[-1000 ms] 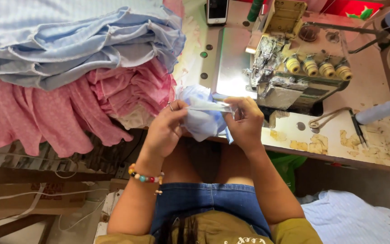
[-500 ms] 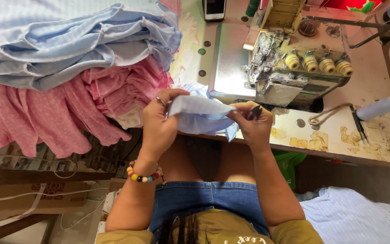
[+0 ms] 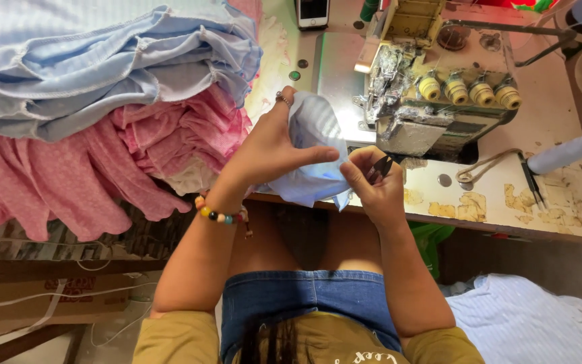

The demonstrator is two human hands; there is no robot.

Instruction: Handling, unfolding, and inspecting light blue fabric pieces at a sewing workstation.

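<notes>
Both hands have shifted left with the cloth (image 3: 311,152): left hand (image 3: 267,152) pinches it; right hand (image 3: 372,185) grips snips (image 3: 380,168) beside it.

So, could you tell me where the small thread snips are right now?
In the head view, the thread snips sit in the right hand, beside the pale blue cloth, just before the sewing machine.
</notes>
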